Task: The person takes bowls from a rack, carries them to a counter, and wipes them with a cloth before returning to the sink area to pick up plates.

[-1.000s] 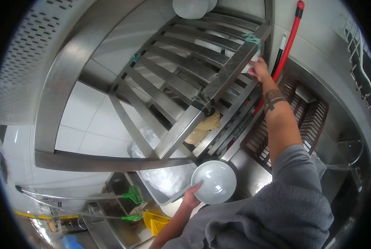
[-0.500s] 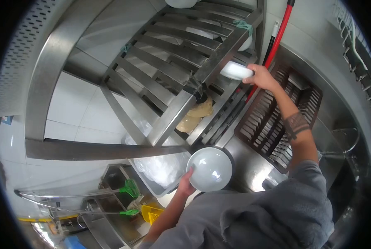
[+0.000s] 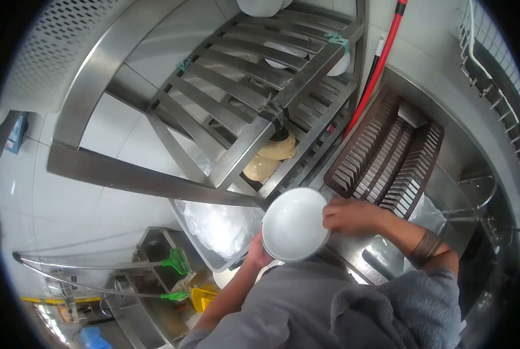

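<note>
A round white bowl (image 3: 295,225) is held in front of my body, its hollow side facing me. At its left, a second rim shows just outside the first, so it looks nested in another white bowl. My left hand (image 3: 259,251) grips this pair from the lower left, thumb at the rim and other fingers hidden behind. At the right edge, my right hand (image 3: 353,216) has its fingers curled on the rim of the inner bowl. To the right of the hands stands a brown slotted dish rack (image 3: 388,152).
A slatted metal shelf (image 3: 236,74) rises ahead, with white bowls (image 3: 261,6) on top and tan bundles (image 3: 270,158) below. A red pole (image 3: 378,68) leans behind it. A grey tub (image 3: 197,234) holds clear plastic. At far right are a steel sink and faucet (image 3: 485,185).
My right hand has come down from the shelf with a white bowl, which now sits in the bowl my left hand holds. My left hand has barely moved.
</note>
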The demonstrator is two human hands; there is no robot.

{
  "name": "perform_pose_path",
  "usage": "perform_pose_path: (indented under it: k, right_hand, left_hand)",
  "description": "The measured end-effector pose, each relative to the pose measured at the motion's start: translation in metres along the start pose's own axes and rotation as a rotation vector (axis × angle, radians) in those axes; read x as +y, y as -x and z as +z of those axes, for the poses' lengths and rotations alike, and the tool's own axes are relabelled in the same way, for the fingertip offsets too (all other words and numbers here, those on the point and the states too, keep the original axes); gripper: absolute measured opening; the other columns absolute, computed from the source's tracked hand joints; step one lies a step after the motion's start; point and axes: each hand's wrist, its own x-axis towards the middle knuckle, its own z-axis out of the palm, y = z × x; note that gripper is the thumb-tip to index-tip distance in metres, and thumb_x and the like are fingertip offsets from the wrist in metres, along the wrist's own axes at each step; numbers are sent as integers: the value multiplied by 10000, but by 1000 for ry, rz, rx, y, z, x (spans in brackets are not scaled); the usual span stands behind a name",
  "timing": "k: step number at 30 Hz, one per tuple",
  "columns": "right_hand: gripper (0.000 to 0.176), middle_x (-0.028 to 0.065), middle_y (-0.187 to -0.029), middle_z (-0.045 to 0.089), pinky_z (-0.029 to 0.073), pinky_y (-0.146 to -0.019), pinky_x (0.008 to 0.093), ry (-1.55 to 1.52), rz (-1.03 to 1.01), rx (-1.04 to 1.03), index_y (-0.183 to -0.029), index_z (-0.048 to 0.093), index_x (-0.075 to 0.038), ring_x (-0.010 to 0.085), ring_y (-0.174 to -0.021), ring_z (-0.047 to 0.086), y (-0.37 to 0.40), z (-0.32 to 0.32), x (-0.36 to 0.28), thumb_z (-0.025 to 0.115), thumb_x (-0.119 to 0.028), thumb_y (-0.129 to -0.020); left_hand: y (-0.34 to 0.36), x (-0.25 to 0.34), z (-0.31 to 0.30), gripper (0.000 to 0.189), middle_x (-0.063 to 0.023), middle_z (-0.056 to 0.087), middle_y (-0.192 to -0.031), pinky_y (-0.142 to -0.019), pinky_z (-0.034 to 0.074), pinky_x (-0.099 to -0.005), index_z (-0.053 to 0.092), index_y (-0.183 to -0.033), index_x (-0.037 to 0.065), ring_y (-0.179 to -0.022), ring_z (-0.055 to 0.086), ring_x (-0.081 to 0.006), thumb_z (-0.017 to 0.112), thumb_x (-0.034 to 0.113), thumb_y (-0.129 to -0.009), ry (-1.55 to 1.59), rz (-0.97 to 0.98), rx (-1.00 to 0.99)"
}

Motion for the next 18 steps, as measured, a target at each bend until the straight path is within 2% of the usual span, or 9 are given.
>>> perform_pose_path:
  k: [5, 7, 8, 10, 11, 13, 14, 16, 18]
  right_hand:
    - [90, 30, -1066, 604, 535, -863, 403, 50, -63, -72, -958, 641, -122, 273, -1073, 569, -7, 41, 3, 672, -124, -874]
    - [90, 30, -1054, 599, 535, -856, 402, 72, -83, -62, -956, 642, -124, 273, -1065, 566, -9, 48, 6, 670, -115, -870]
    - [93, 31, -1042, 594, 534, -854, 403, 77, -86, -41, -952, 642, -125, 274, -1059, 564, -9, 52, 6, 669, -110, -864]
    - [95, 33, -1031, 589, 532, -851, 404, 82, -89, -23, -948, 642, -126, 275, -1053, 561, -10, 57, 5, 669, -105, -859]
    - [97, 32, -1028, 587, 532, -852, 403, 76, -85, -29, -947, 642, -123, 275, -1053, 561, -11, 59, 5, 669, -103, -856]
    - [98, 31, -1026, 586, 532, -853, 401, 73, -82, -38, -946, 641, -120, 275, -1052, 561, -12, 62, 7, 669, -101, -853]
    - [113, 37, -1035, 575, 532, -871, 405, 56, -61, -52, -955, 644, -117, 278, -1080, 551, -12, 65, 9, 659, -75, -851]
    - [134, 43, -1044, 565, 532, -890, 409, 35, -36, -70, -965, 647, -115, 281, -1109, 541, -13, 68, 12, 649, -49, -849]
    - [214, 45, -1205, 603, 522, -962, 404, 13, 43, -163, -1069, 692, -107, 314, -1174, 561, -16, 65, 13, 676, -81, -857]
  left_hand:
    - [16, 4, 19, 750, -142, 452, -1580, -1168, 411, -545, 356, -1573, 71, -1433, 461, -361, 385, 620, -1062, 47, -23, -3]
    - [16, 1, 17, 677, -151, 492, -1539, -1140, 440, -557, 379, -1555, 65, -1385, 514, -356, 503, 515, -1064, 48, 38, 19]
    - [16, 1, 15, 677, -151, 492, -1539, -1140, 440, -557, 379, -1555, 65, -1385, 514, -356, 503, 515, -1064, 48, 41, 16]
    - [19, 1, 24, 658, -192, 540, -1471, -1109, 486, -516, 384, -1532, 11, -1324, 575, -347, 662, 309, -1017, -242, 22, 118]
    - [21, 0, 29, 658, -192, 540, -1471, -1109, 486, -516, 384, -1532, 11, -1324, 575, -347, 662, 309, -1017, -238, 23, 117]
    - [26, 2, 48, 606, -204, 580, -1400, -1056, 538, -480, 405, -1496, -24, -1245, 631, -328, 682, 57, -963, -340, 87, 163]
    - [24, 1, 44, 606, -204, 580, -1400, -1056, 538, -480, 405, -1496, -24, -1245, 631, -328, 682, 57, -963, -338, 87, 163]
    - [19, -3, 36, 589, -208, 579, -1383, -1035, 554, -493, 406, -1486, -26, -1220, 641, -344, 636, -33, -944, -382, 114, 219]
    - [18, -5, 32, 589, -213, 575, -1378, -1033, 555, -504, 401, -1483, -29, -1219, 640, -354, 615, -57, -936, -363, 115, 239]
